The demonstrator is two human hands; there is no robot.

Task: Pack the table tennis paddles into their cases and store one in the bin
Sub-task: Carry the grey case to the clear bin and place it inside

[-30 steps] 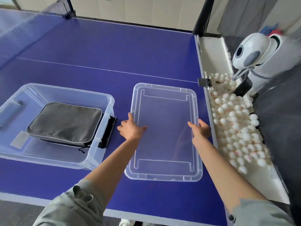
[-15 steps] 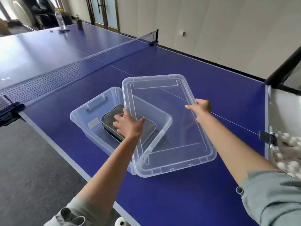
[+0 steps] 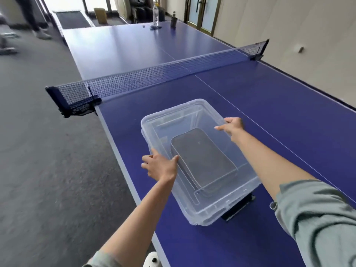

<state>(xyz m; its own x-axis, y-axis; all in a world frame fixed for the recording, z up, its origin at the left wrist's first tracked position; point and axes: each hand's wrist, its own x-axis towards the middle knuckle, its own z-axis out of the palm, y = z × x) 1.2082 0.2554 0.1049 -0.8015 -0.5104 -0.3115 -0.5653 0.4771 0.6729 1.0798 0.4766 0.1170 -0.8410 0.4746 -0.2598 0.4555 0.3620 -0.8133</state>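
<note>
Head view: both hands hold the clear lid point(image 3: 194, 151) by its long edges, left hand point(image 3: 160, 166) and right hand point(image 3: 232, 126), squarely over the bin point(image 3: 204, 218) and its grey case point(image 3: 202, 160).

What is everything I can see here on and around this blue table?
Bin: one, clear plastic, on the table's near half.
Lid: one, clear, lying on top of the bin.
Paddle case: one, grey, inside the bin.
Second case: one, black, on the table by the bin's near right end.
Net: one, dark blue, across the table.
Water bottle: one, clear, at the far end.
Table: one, blue.
Left hand: grips the lid's left edge.
Right hand: grips the lid's right edge.
</note>
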